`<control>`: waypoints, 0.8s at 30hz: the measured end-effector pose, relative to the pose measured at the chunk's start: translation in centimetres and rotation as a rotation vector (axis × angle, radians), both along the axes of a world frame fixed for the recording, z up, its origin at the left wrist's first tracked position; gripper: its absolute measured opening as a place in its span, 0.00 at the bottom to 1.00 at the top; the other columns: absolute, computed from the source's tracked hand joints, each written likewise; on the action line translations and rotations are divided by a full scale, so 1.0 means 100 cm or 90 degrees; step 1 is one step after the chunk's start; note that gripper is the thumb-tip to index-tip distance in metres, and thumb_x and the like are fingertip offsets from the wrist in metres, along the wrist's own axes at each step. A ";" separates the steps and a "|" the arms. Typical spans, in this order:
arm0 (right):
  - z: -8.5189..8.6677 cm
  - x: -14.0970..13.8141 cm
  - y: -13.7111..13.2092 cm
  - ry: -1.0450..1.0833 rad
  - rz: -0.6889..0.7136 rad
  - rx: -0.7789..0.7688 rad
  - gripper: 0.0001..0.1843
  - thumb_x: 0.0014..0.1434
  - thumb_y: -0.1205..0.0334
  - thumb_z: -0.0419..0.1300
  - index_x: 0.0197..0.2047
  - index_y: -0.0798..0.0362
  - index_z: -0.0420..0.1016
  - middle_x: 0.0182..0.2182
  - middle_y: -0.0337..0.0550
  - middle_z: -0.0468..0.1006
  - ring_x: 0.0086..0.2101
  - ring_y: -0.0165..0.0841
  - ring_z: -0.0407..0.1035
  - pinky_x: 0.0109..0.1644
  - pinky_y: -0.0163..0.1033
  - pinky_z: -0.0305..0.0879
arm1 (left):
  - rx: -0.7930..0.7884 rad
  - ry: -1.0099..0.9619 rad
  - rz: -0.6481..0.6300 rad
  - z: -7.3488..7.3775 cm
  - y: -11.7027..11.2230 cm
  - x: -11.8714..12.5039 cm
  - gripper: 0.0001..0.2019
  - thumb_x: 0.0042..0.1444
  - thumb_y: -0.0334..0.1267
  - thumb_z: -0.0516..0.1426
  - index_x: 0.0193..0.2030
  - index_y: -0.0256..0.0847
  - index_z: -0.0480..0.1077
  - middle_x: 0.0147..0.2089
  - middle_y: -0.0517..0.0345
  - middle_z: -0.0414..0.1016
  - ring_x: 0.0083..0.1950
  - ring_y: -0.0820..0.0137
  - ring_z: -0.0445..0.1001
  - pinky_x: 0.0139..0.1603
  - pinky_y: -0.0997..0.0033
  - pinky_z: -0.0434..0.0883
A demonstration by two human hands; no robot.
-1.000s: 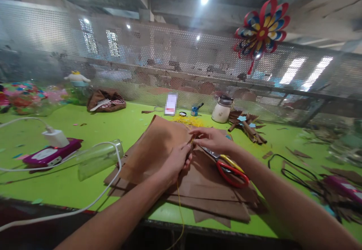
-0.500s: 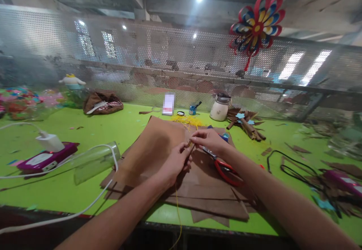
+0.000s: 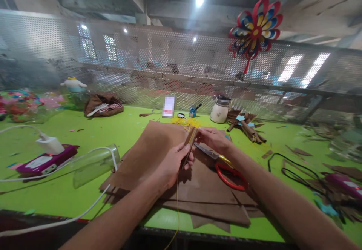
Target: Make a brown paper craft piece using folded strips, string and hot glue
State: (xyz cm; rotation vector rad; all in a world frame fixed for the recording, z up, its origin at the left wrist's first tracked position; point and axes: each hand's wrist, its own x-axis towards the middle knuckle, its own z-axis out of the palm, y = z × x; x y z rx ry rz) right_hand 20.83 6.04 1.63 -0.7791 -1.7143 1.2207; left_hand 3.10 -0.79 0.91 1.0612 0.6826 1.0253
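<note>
My left hand (image 3: 173,165) is closed round a narrow brown paper roll (image 3: 190,140), which tilts up and away from me. The fingers of my right hand (image 3: 215,140) are pinched at the far end of that roll. A thin yellow thread (image 3: 178,204) runs along the roll and hangs below my left hand past the table edge. Under both hands lie large brown paper sheets (image 3: 154,144) in a loose stack. Scissors with red handles (image 3: 230,177) rest on the sheets beneath my right wrist, their blades partly open.
Yellow shreds (image 3: 187,122), a small blue bottle (image 3: 192,112) and a white jar (image 3: 220,109) stand behind the sheets. To the left are a clear tumbler (image 3: 94,169) on its side, a purple power strip (image 3: 53,159) and a white cable. Bundled brown rolls (image 3: 250,127) lie right.
The brown roll has turned more upright and shows more of its length. My right hand has shifted slightly right, to the roll's far end. More of the scissors' blades shows.
</note>
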 end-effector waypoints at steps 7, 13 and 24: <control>-0.006 -0.015 -0.004 -0.190 -0.212 0.312 0.17 0.62 0.52 0.46 0.30 0.53 0.65 0.27 0.39 0.65 0.31 0.30 0.59 0.38 0.37 0.58 | -0.051 -0.026 0.037 0.019 0.000 -0.013 0.09 0.50 0.38 0.58 0.35 0.35 0.72 0.37 0.53 0.72 0.30 0.77 0.69 0.30 0.77 0.67; 0.012 -0.023 0.021 -0.233 -0.335 0.390 0.15 0.63 0.57 0.43 0.27 0.52 0.59 0.25 0.38 0.62 0.29 0.30 0.58 0.35 0.36 0.56 | -0.009 -0.004 0.082 0.026 0.000 -0.019 0.08 0.47 0.37 0.60 0.33 0.34 0.72 0.37 0.53 0.72 0.35 0.73 0.70 0.29 0.76 0.68; -0.003 -0.029 0.037 -0.256 -0.295 0.399 0.16 0.64 0.57 0.41 0.28 0.53 0.61 0.25 0.39 0.63 0.29 0.31 0.59 0.36 0.37 0.57 | 0.054 0.025 0.170 0.025 -0.004 -0.014 0.08 0.51 0.39 0.57 0.35 0.39 0.73 0.43 0.55 0.70 0.38 0.74 0.69 0.28 0.80 0.66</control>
